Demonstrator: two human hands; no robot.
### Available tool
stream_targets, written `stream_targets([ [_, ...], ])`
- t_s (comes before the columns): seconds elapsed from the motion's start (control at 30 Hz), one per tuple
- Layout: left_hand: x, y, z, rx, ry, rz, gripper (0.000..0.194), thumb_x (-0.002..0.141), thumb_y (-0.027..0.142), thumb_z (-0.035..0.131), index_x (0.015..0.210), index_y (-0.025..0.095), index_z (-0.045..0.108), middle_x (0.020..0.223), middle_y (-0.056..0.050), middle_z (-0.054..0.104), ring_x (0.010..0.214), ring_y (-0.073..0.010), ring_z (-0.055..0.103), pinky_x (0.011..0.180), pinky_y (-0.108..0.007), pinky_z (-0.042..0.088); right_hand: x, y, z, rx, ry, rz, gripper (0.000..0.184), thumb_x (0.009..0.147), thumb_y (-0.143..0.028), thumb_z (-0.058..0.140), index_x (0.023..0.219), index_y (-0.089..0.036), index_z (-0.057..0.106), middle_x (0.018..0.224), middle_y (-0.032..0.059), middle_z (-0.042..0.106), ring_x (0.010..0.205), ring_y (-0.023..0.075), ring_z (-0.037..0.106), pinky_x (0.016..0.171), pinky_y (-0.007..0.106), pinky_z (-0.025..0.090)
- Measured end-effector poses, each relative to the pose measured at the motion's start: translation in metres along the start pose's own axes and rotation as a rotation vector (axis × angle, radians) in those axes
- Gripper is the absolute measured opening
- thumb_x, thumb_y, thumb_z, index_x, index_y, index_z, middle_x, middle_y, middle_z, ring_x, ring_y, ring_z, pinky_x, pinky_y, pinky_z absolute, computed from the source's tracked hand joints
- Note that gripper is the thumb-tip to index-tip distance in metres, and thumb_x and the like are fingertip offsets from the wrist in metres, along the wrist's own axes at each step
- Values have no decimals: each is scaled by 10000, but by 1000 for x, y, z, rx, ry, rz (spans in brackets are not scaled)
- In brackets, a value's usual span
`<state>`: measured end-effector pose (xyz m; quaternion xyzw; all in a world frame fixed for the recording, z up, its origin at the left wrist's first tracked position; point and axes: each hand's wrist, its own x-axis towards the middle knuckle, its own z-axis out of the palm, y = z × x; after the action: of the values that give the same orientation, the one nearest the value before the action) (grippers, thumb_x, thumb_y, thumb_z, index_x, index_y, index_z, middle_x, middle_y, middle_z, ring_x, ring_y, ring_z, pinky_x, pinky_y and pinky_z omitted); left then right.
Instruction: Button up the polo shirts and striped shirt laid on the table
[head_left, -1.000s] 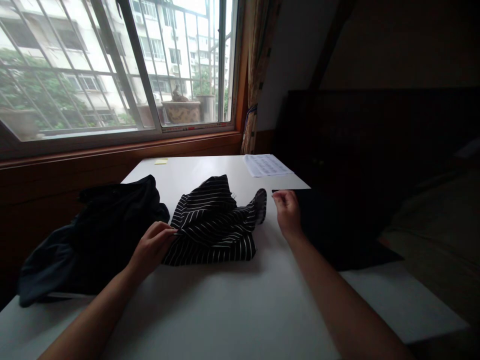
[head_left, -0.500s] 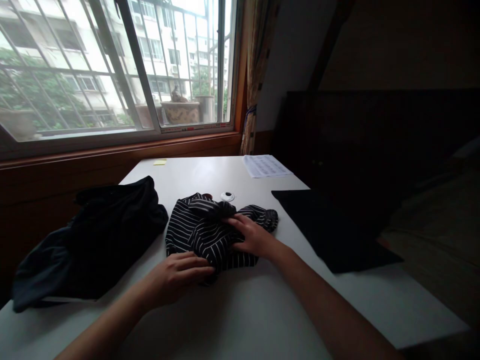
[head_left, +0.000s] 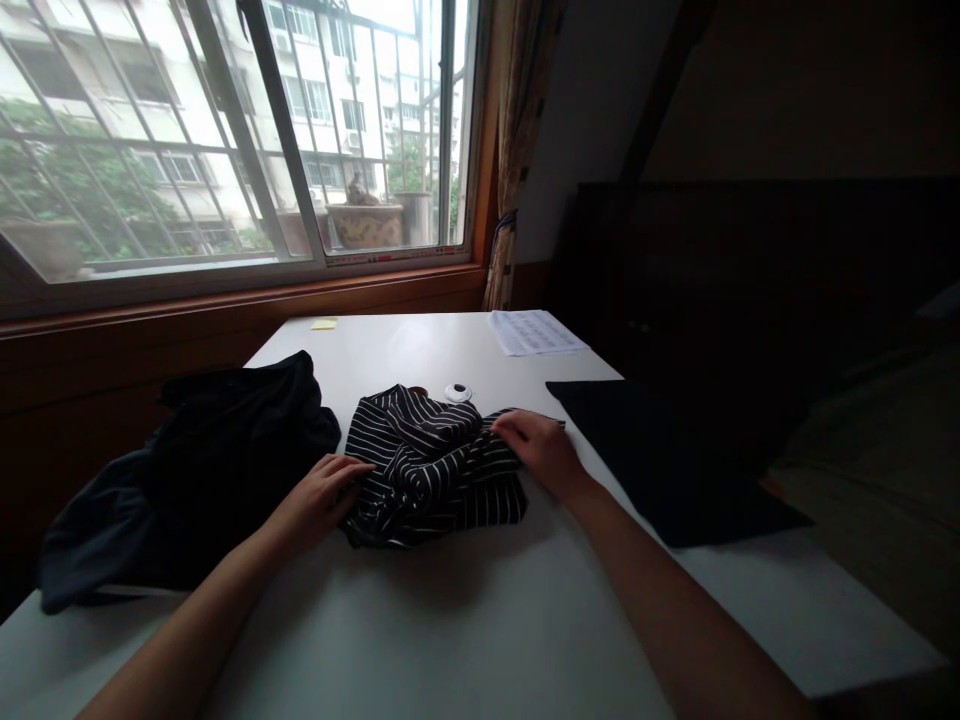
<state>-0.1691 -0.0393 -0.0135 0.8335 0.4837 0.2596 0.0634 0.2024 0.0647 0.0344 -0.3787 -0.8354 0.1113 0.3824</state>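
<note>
A crumpled black garment with white stripes (head_left: 431, 455) lies bunched on the white table (head_left: 420, 640) in front of me. My left hand (head_left: 322, 495) is at its left edge, fingers closed on the cloth; the thumb is mostly hidden. On the other side, my right hand (head_left: 540, 450) pinches a fold of the fabric near its right end. Just behind the garment sit a round white object with a dark centre (head_left: 458, 392) and a small brownish thing (head_left: 418, 390), partly covered.
A heap of dark clothing (head_left: 225, 480) lies at the left. A flat black cloth (head_left: 667, 460) spreads over the table's right edge. Printed sheets (head_left: 534, 332) and a yellow note (head_left: 324, 324) lie at the far end, below a barred window (head_left: 300, 140) and a curtain (head_left: 514, 180).
My left hand has shifted up and left to the garment's left edge. My right hand has moved right, from the middle to the right end. The folds in the middle have spread somewhat.
</note>
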Motion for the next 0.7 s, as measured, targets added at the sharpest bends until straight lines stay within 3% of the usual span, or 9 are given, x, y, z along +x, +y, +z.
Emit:
stream_targets([
  [0.1,2,7,-3,45,-38,13,353,937,158,499,1271,237,581,1160,-85,602,1068,-238,531,912,-392,489,3,14,-21,-92,408,188,217,907,-407,605,908,-206,685,752,15,662,669,173,593,694,287,451],
  [0.17,4,12,-7,66,-61,31,310,920,157,511,1200,228,625,1110,-83,606,1016,-230,542,884,-374,488,4,28,-35,-118,612,306,280,881,-461,616,919,-192,682,738,11,642,649,170,569,678,286,443],
  [0.3,7,26,-17,86,-119,74,178,911,157,507,952,193,677,926,-66,620,891,-210,548,818,-343,469,2,58,-58,-105,890,414,332,869,-480,585,935,-166,670,814,44,650,733,191,578,716,308,449],
  [0.4,7,36,-20,44,-176,117,258,948,183,471,738,175,621,748,-42,591,762,-181,534,733,-310,441,-2,75,-69,-80,1018,441,343,867,-485,563,930,-164,665,874,73,654,785,214,583,743,339,464],
  [0.5,5,44,-15,-80,-269,144,377,974,221,453,614,164,547,629,-19,531,614,-134,502,602,-260,403,-4,73,-74,-147,1006,403,330,887,-466,541,926,-162,661,913,93,646,824,230,586,763,359,472],
  [0.57,3,46,-9,-151,-301,139,374,974,242,470,622,161,568,608,-12,527,558,-113,493,546,-237,390,-3,59,-72,-225,895,285,309,918,-440,511,918,-169,660,947,98,639,881,240,587,818,376,467],
  [0.63,2,43,-3,-189,-244,113,275,974,242,480,783,161,661,682,-25,597,596,-118,551,560,-223,431,-2,39,-66,-215,667,105,291,952,-407,479,892,-186,658,943,88,643,937,237,592,885,380,448],
  [0.7,2,36,3,-177,-130,73,216,978,232,479,1036,186,682,857,-55,666,741,-148,626,655,-239,503,1,17,-53,-81,292,-21,321,986,-387,441,841,-201,659,860,59,647,858,207,607,835,347,458],
])
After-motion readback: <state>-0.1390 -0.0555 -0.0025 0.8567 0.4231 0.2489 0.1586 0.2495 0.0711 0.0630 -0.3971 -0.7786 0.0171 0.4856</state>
